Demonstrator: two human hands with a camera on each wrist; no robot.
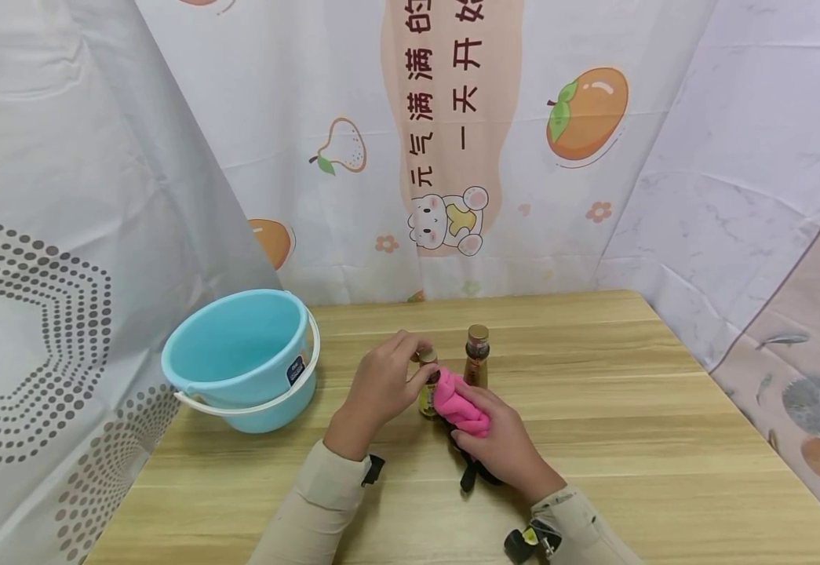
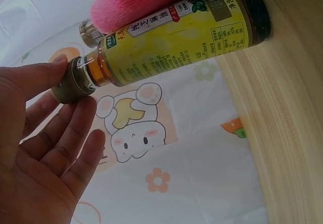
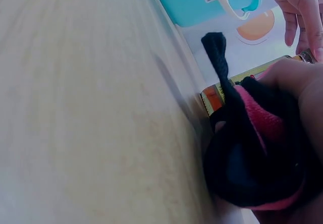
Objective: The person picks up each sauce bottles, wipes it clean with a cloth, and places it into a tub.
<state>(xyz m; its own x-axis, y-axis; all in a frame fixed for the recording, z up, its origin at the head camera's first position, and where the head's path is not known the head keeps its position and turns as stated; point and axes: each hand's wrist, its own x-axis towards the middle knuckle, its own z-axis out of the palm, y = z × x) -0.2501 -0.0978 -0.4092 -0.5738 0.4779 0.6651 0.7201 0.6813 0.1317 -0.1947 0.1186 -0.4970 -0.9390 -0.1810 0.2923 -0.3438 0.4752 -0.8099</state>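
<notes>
A sesame oil bottle (image 2: 176, 42) with a yellow label stands upright on the table. My left hand (image 1: 384, 380) pinches its gold cap (image 2: 73, 80) between thumb and fingertips. In my right hand (image 1: 504, 439) is a bunched pink plush cloth (image 1: 461, 408) with black trim, pressed up against the side of the bottle. From that cloth a black loop (image 3: 214, 47) sticks out in the right wrist view. Just behind my right hand stands a second gold-capped bottle (image 1: 477, 353), its lower part hidden by the hand and cloth.
A light blue bucket (image 1: 261, 420) with a white handle stands on the left of the wooden table (image 1: 628, 439). Behind the table's back edge hangs a printed curtain (image 1: 275, 125), with more sheets at both sides.
</notes>
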